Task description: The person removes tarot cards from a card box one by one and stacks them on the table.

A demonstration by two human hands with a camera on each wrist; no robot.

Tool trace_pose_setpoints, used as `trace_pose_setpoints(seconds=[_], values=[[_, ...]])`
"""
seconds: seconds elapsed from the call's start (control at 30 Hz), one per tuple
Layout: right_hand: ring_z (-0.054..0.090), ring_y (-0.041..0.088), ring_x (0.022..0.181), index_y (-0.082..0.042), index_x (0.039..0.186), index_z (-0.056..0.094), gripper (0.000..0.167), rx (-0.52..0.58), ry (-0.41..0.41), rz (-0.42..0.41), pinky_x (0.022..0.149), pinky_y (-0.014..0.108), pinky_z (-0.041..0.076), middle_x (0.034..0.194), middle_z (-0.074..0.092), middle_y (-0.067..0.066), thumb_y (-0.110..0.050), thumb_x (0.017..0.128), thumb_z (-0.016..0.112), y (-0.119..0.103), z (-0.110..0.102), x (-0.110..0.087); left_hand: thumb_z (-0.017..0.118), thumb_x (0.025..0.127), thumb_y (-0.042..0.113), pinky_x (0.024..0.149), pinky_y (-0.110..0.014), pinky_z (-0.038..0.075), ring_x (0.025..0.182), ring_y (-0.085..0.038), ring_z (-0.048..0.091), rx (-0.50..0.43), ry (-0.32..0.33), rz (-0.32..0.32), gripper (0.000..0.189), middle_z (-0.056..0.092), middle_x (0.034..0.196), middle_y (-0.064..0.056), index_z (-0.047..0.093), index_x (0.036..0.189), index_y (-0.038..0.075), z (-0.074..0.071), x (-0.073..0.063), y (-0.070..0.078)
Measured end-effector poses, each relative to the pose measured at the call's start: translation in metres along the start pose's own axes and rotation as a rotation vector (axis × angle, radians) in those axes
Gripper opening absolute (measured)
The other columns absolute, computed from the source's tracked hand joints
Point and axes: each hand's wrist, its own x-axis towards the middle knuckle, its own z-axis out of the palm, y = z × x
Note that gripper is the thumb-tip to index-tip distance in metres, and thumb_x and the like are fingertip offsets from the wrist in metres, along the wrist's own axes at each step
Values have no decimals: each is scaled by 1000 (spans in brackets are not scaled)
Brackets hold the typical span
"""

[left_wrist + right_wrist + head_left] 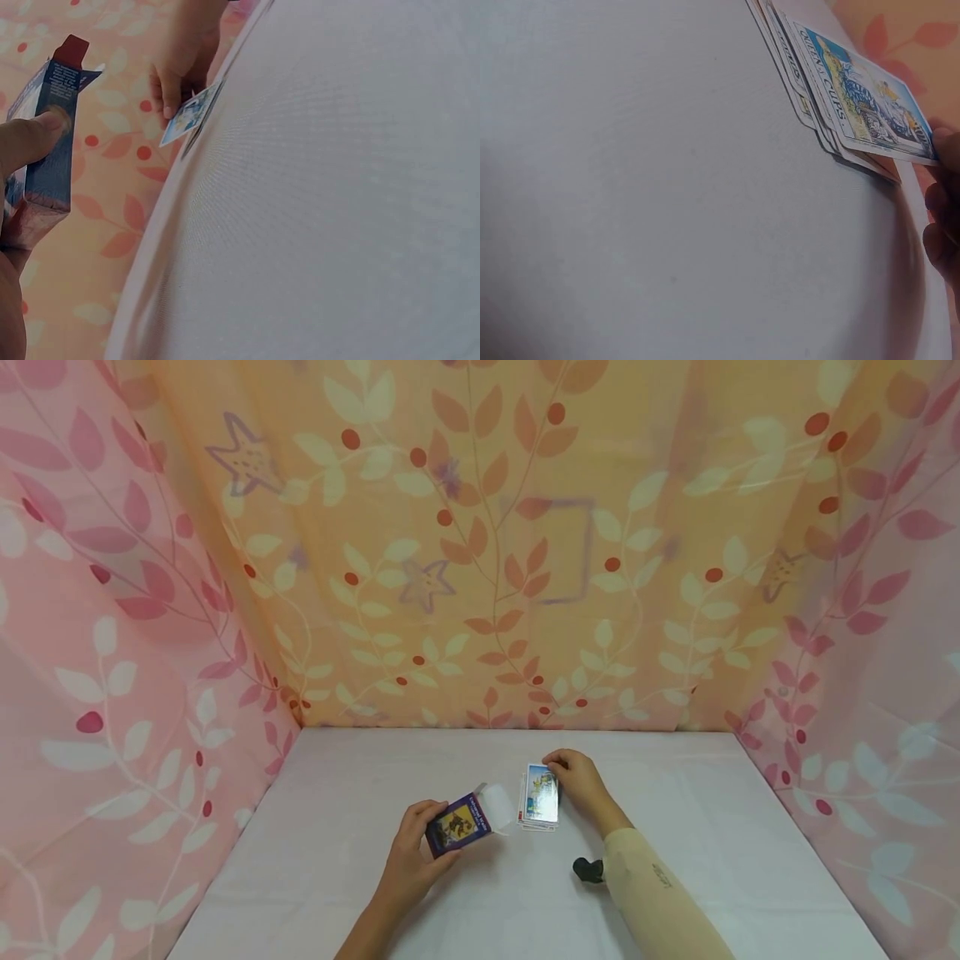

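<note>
My left hand grips a purple-blue card box with a picture on its front. The box's flap stands open toward the right, and in the left wrist view the thumb lies along its narrow side. Between thumb and fingers, my right hand pinches the far right corner of a tarot card marked "Queen of Cups". That card is raised at the pinched end over a loosely squared stack of cards on the table. The stack sits just right of the box's open end.
A white cloth covers the table. Below the right wrist is a small black object beside the beige sleeve. A floral curtain hangs behind the table's back edge, with pink ones at both sides.
</note>
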Motion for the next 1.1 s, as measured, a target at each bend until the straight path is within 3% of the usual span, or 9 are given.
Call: trace_pose_setpoints(seconds=[0.27, 0.4, 0.63, 0.87, 1.1], values=[[60, 22, 103, -12, 110, 74, 14, -43, 11, -18, 96, 42, 53, 110, 70, 4, -13, 103, 61, 5, 4, 4, 93, 74, 11, 109, -15, 42, 128, -18, 52, 3, -2, -1, 85, 49, 142, 0, 50, 147, 23, -1, 1, 1], [60, 23, 104, -11, 110, 74, 15, -60, 15, -31, 99, 47, 52, 110, 70, 5, -11, 103, 61, 5, 4, 6, 93, 74, 11, 109, -16, 42, 127, -18, 53, -2, 1, -2, 84, 49, 141, 1, 51, 146, 20, -1, 2, 1], [63, 23, 108, -10, 107, 74, 13, -85, 23, -56, 102, 48, 51, 108, 71, 5, -10, 102, 62, 9, 9, 8, 92, 75, 12, 109, -19, 44, 128, -17, 53, 0, -2, -10, 81, 49, 141, 2, 52, 145, 13, 0, 1, 1], [62, 25, 109, -10, 106, 75, 13, -72, 27, -50, 104, 49, 50, 108, 71, 6, -10, 101, 63, 10, 11, 4, 93, 74, 10, 108, -25, 48, 128, -15, 53, -16, 1, -41, 81, 48, 141, 6, 53, 145, 15, 1, -1, 2], [63, 24, 108, -11, 105, 75, 12, -117, 38, -74, 102, 50, 51, 108, 71, 5, -7, 99, 65, 13, 13, 8, 94, 73, 11, 107, -30, 50, 127, -15, 54, 5, 11, -33, 82, 49, 140, 6, 54, 144, 18, 0, 0, 1]])
